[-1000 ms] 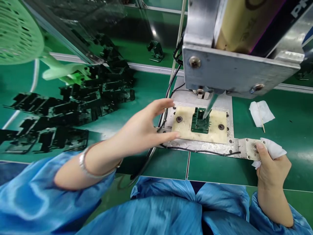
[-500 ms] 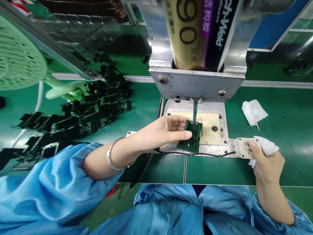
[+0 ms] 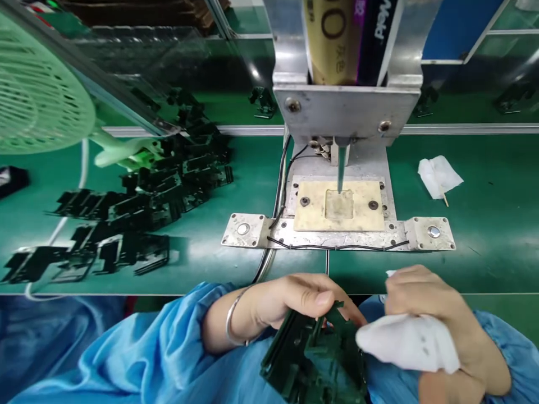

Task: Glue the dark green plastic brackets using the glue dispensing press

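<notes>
Right at the lower centre of the frame, the left hand [image 3: 309,297] is closed around a dark green part [image 3: 320,365], its thumb lying over the upper edge. The part is tilted, and its lower end runs to the bottom of the frame. A silver bangle [image 3: 231,320] circles the wrist. The right hand [image 3: 450,325], at the lower right, is curled with its fingers bent in, gripping a white wipe [image 3: 408,342] whose rounded end points at the part's right edge; whether wipe and part touch, I cannot tell. Both hands are in front of the near edge of the counter [image 3: 421,157], and blue sleeves [image 3: 147,353] cover the forearms.

Beyond them, a metal base carries a cream plate [image 3: 311,219] with a squarish recess [image 3: 345,207] in its middle. A round button sits at each end of the base: the left button [image 3: 243,229] and the right button [image 3: 433,231]. Above the recess hangs a slender nozzle [image 3: 341,165], under a metal bracket [image 3: 357,109] that holds a gold and black cartridge [image 3: 337,45] at the top of the frame. A white scrap [image 3: 440,174] with a thin stick lies at the right. On the left, many dark parts [image 3: 138,202] stand in rows, below a pale green fan [image 3: 42,95] at the upper left.
</notes>
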